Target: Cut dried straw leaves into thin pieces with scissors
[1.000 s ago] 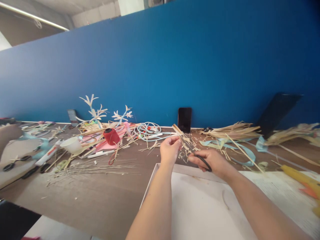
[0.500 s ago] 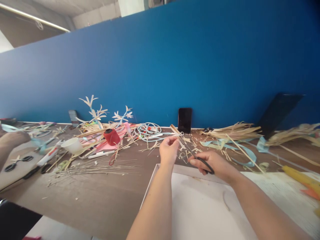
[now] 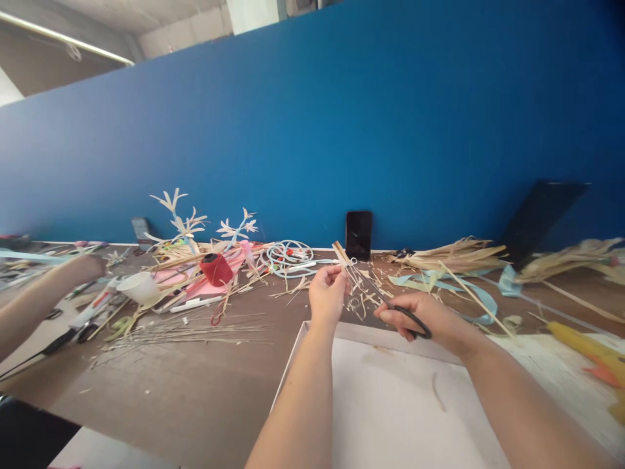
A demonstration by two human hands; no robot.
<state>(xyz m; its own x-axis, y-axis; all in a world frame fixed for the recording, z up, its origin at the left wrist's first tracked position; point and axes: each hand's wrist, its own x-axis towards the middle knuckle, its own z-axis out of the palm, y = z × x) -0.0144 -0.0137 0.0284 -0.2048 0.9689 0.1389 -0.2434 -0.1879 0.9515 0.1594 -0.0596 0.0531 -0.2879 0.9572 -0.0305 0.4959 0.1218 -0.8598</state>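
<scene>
My left hand [image 3: 326, 294] is closed in a pinch on a tan strip of dried leaf [image 3: 340, 253] that sticks up and away from it. My right hand [image 3: 424, 315] is wrapped round the black handles of a pair of scissors [image 3: 390, 305], whose blades point up-left to the strip just above my left fingers. Both hands hover over the far edge of a white shallow tray [image 3: 390, 404]. Small leaf cuttings [image 3: 364, 293] lie on the brown table below the blades.
A phone [image 3: 359, 234] leans on the blue wall. Bundles of dried leaves [image 3: 454, 255] and pale blue strips [image 3: 469, 293] lie right; a red spool [image 3: 217, 268], white cup [image 3: 138, 285], coiled cord [image 3: 291, 253] and leaf flowers [image 3: 185, 221] left. Another person's arm [image 3: 43, 299] reaches in far left.
The scissors have slid a little right and down while the blades stay at the strip. The other person's arm at the far left has stretched further in over the table.
</scene>
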